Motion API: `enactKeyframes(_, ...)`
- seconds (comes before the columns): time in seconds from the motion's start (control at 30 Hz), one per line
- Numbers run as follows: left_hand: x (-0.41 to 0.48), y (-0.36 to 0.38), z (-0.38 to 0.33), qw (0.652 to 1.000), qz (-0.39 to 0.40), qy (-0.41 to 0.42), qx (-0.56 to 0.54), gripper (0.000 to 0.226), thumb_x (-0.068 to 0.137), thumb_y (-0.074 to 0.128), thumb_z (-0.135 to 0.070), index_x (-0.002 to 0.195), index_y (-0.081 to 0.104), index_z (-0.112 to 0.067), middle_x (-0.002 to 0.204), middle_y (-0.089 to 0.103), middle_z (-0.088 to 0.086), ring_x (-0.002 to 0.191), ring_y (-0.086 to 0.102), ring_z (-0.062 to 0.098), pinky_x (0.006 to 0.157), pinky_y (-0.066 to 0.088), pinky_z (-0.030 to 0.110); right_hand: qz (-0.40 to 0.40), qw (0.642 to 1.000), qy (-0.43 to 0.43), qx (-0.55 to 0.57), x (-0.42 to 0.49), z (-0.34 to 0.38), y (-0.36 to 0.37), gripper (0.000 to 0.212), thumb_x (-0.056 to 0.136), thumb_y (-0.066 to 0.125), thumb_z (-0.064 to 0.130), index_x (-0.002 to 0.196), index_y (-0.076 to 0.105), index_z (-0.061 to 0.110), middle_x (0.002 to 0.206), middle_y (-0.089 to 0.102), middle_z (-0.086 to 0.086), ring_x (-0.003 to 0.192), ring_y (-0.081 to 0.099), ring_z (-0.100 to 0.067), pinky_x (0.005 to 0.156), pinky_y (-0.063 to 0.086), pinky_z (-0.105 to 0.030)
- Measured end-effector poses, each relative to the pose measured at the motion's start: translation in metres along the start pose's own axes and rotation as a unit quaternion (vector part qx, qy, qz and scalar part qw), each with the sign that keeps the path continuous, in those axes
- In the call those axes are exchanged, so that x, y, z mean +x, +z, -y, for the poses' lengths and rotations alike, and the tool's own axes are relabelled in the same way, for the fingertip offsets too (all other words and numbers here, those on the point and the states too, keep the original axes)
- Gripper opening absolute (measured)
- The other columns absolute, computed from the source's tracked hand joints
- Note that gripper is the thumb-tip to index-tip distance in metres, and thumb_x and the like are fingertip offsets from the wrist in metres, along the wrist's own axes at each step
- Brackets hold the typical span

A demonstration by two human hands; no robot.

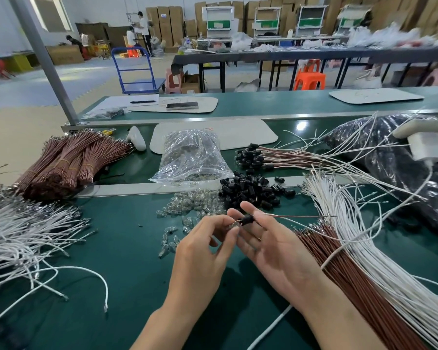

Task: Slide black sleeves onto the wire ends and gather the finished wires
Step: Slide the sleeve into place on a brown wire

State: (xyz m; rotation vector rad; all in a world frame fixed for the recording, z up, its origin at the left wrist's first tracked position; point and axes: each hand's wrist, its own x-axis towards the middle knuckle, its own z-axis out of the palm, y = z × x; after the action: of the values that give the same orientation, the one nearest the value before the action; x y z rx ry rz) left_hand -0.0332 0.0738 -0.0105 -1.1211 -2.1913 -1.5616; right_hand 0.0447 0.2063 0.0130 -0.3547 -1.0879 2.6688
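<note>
Head view: your right hand (268,238) pinches the black sleeve (247,219) on a thin wire (296,216), above mid-desk. Your left hand (205,238) pinches a clear bulb (234,224) at its mouth. Misalign them and the bulb may drop among the loose bulbs (195,203). Green desk (127,248), crowded; cartons (165,21) stacked behind.

White wires (23,236) at left and the dark bag (390,157) at right run off the frame; far-table clutter (395,36) is blurred. Fingertips of the left hand (202,251) and right hand (276,248) partly cover a clear part (234,225) and a black sleeve (247,220).
</note>
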Motion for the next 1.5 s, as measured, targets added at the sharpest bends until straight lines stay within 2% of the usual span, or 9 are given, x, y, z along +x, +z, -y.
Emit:
enactKeyframes(0.2,0.0,-0.001,-0.001,1.0,0.003,-0.002,0.01,0.007,0.095,0.062,-0.042,0.101,0.061,-0.039,0.094,0.066,-0.021,0.085,0.065,0.005,0.072,0.05,0.019,-0.08,0.996,-0.034,-0.034,0.004,-0.003,0.0,0.028,0.076,0.072,0.019,0.103,0.075,0.012,0.081,0.07,-0.005,0.071,0.07,-0.014,0.06,0.058,-0.024)
enactKeyframes(0.37,0.0,-0.002,0.0,1.0,0.011,-0.016,0.004,0.009,0.094,0.07,-0.03,0.101,0.066,-0.033,0.095,0.068,-0.02,0.086,0.066,0.006,0.073,0.051,0.02,-0.065,0.996,-0.032,-0.055,0.001,-0.003,0.002,0.031,0.076,0.073,0.018,0.107,0.074,0.015,0.081,0.071,-0.005,0.073,0.07,-0.013,0.062,0.057,-0.023)
enactKeyframes(0.5,0.001,-0.003,-0.001,0.999,0.007,-0.03,-0.018,0.011,0.09,0.07,-0.033,0.1,0.07,-0.029,0.097,0.07,-0.023,0.086,0.067,0.003,0.074,0.05,0.015,-0.057,0.997,-0.025,-0.047,0.0,-0.002,0.003,0.021,0.077,0.073,0.016,0.096,0.08,0.019,0.079,0.071,-0.004,0.072,0.071,-0.013,0.063,0.057,-0.023)
enactKeyframes(0.77,-0.002,-0.002,0.002,0.998,0.018,-0.046,-0.05,0.018,0.088,0.077,-0.013,0.103,0.073,-0.022,0.096,0.072,-0.025,0.091,0.069,-0.004,0.078,0.047,0.007,-0.047,0.998,-0.018,-0.048,-0.003,-0.004,0.002,0.021,0.071,0.078,0.017,0.092,0.081,0.016,0.082,0.074,-0.007,0.074,0.073,-0.013,0.065,0.057,-0.021)
enactKeyframes(0.93,0.001,-0.003,0.002,0.998,0.0,-0.034,-0.046,0.014,0.093,0.069,-0.027,0.107,0.069,-0.032,0.097,0.071,-0.026,0.092,0.068,0.001,0.078,0.046,0.008,-0.045,0.997,-0.03,-0.05,-0.002,-0.005,0.004,0.019,0.079,0.074,0.021,0.094,0.081,0.013,0.095,0.076,-0.016,0.087,0.075,-0.019,0.071,0.058,-0.022)
enactKeyframes(1.07,0.002,-0.003,0.001,0.997,-0.009,-0.061,-0.04,0.022,0.095,0.068,-0.025,0.109,0.064,-0.041,0.099,0.069,-0.023,0.095,0.065,0.004,0.076,0.045,0.008,-0.085,0.993,-0.049,-0.061,-0.001,-0.005,0.003,0.017,0.077,0.074,0.023,0.084,0.082,0.01,0.088,0.076,-0.011,0.081,0.075,-0.016,0.067,0.058,-0.019)
enactKeyframes(1.17,0.002,-0.003,-0.001,0.994,0.002,-0.108,-0.03,0.017,0.097,0.06,-0.05,0.114,0.058,-0.048,0.099,0.065,-0.027,0.087,0.064,0.001,0.07,0.047,0.011,-0.093,0.99,-0.058,-0.087,0.0,-0.009,0.003,0.023,0.071,0.078,0.026,0.088,0.083,0.012,0.092,0.077,-0.011,0.08,0.074,-0.013,0.066,0.057,-0.018)
enactKeyframes(1.3,0.003,-0.003,-0.003,0.987,0.054,-0.137,0.062,0.047,0.093,0.035,-0.076,0.123,0.053,-0.045,0.097,0.06,-0.034,0.079,0.06,-0.002,0.068,0.051,0.029,-0.103,0.981,-0.09,-0.137,-0.001,-0.01,0.006,0.029,0.067,0.08,0.033,0.091,0.083,0.018,0.094,0.078,-0.008,0.078,0.072,-0.009,0.062,0.054,-0.016)
enactKeyframes(1.5,0.004,-0.001,-0.01,0.973,0.081,-0.122,0.177,0.055,0.089,0.017,-0.081,0.087,0.044,-0.033,0.062,0.058,-0.011,0.064,0.059,0.008,0.06,0.044,0.035,-0.089,0.972,-0.108,-0.189,-0.003,-0.009,0.008,0.026,0.074,0.075,0.035,0.096,0.081,0.022,0.1,0.078,-0.01,0.088,0.074,-0.015,0.063,0.053,-0.017)
